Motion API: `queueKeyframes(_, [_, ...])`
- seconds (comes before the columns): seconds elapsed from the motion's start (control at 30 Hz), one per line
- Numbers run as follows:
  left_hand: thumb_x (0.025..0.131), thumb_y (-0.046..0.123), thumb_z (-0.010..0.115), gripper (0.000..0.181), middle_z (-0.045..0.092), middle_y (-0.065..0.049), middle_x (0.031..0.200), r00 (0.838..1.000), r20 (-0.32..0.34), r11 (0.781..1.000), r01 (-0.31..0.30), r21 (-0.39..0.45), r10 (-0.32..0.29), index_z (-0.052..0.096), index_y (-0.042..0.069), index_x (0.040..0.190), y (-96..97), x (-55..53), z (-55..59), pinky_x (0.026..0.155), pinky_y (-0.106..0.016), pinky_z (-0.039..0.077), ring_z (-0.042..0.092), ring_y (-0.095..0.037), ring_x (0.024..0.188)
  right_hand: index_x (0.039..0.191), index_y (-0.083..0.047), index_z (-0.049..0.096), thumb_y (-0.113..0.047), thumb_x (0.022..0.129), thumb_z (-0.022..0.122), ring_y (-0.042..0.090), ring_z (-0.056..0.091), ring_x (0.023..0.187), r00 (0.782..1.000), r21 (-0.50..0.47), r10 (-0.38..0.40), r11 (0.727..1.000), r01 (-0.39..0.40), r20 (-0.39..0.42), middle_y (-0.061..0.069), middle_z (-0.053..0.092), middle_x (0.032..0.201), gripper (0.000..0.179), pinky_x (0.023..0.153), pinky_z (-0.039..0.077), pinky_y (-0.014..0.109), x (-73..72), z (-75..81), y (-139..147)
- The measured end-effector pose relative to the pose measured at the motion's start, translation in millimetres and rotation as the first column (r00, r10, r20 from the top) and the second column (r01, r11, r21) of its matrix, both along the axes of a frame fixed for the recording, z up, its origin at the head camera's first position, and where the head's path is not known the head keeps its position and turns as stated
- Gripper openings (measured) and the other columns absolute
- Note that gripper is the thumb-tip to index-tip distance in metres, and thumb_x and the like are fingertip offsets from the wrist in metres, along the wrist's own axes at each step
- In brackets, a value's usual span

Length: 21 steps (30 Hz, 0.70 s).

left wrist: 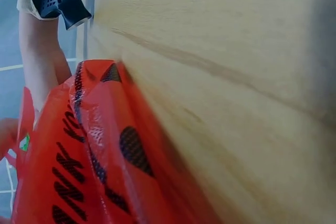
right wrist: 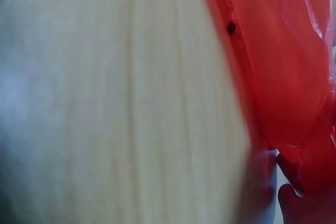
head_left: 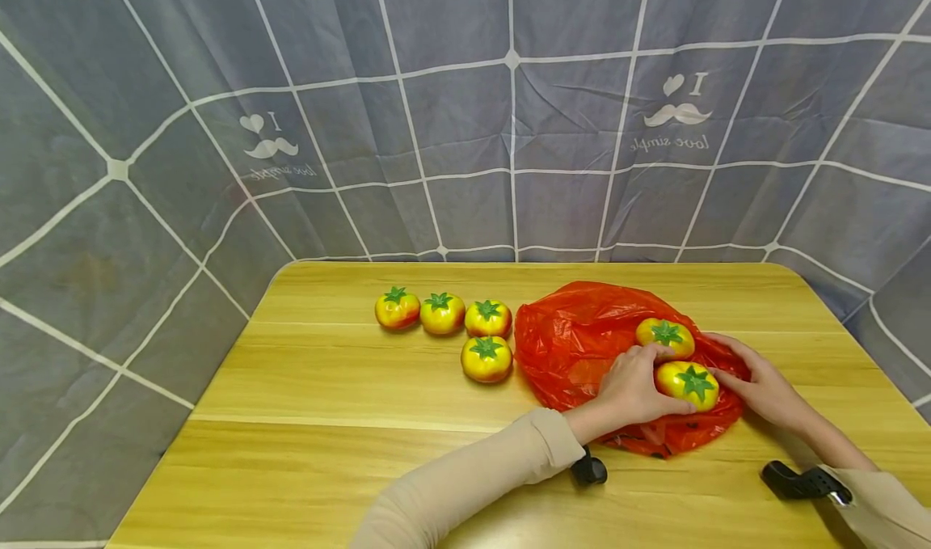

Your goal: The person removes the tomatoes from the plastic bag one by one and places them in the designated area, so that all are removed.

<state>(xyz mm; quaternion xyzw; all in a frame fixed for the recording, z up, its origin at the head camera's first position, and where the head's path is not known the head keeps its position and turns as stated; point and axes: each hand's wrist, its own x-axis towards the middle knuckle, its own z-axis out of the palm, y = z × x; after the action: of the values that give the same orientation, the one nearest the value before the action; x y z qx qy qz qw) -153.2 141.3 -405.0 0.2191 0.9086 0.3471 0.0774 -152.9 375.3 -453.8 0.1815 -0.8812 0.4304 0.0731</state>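
In the head view, my left hand (head_left: 634, 389) holds the nearer toy tomato (head_left: 687, 386), yellow with a green star-shaped top, with thumb and fingers on either side of it. A second toy tomato (head_left: 665, 337) lies just behind it on the red plastic bag (head_left: 582, 331). My right hand (head_left: 764, 386) grips the right side of the bag, thumb next to the nearer tomato. In the left wrist view, the bag (left wrist: 68, 171) shows black print and hides most of the hands. From the right wrist, the bag (right wrist: 294, 66) fills the right side.
Left of the bag, a row of three toy tomatoes (head_left: 442, 314) stands on the wooden table (head_left: 327, 468), with one more tomato (head_left: 486, 360) in front of the row's right end. A grey checked curtain (head_left: 465, 128) hangs behind the table.
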Motion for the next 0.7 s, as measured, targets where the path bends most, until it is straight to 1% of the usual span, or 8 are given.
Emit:
queueKeyframes(0.17, [0.071, 0.046, 0.081, 0.063, 0.056, 0.014, 0.120, 1.000, 0.017, 1.000, -0.003, -0.009, 0.003, 0.054, 0.031, 0.127, 0.7, 0.2, -1.2, 0.082, -0.018, 0.043, 0.052, -0.002, 0.105, 0.138, 0.006, 0.040, 0.003, 0.093, 0.056, -0.025, 0.038, 0.107, 1.000, -0.002, 0.002, 1.000, -0.002, 0.012, -0.039, 0.038, 0.121, 0.048, 0.083, 0.033, -0.003, 0.1, 0.3, -0.1])
queueKeyframes(0.4, [0.070, 0.046, 0.082, 0.063, 0.056, 0.014, 0.117, 0.999, 0.035, 1.000, -0.010, -0.021, 0.011, 0.055, 0.031, 0.124, 5.1, -0.6, -5.5, 0.080, -0.019, 0.044, 0.052, -0.002, 0.102, 0.138, 0.006, 0.040, 0.003, 0.092, 0.056, -0.025, 0.038, 0.107, 1.000, -0.002, 0.001, 1.000, -0.001, 0.008, -0.040, 0.038, 0.121, 0.048, 0.083, 0.032, -0.003, 0.0, -0.3, -0.3])
queueKeyframes(0.7, [0.069, 0.046, 0.083, 0.064, 0.056, 0.014, 0.118, 0.999, 0.045, 0.999, -0.020, -0.034, 0.022, 0.055, 0.032, 0.125, 7.6, -1.1, -7.4, 0.080, -0.020, 0.044, 0.053, -0.003, 0.105, 0.138, 0.007, 0.039, 0.002, 0.093, 0.055, -0.025, 0.038, 0.107, 1.000, -0.007, 0.003, 1.000, -0.003, 0.012, -0.040, 0.038, 0.121, 0.048, 0.083, 0.033, -0.003, 0.3, -0.2, -0.4])
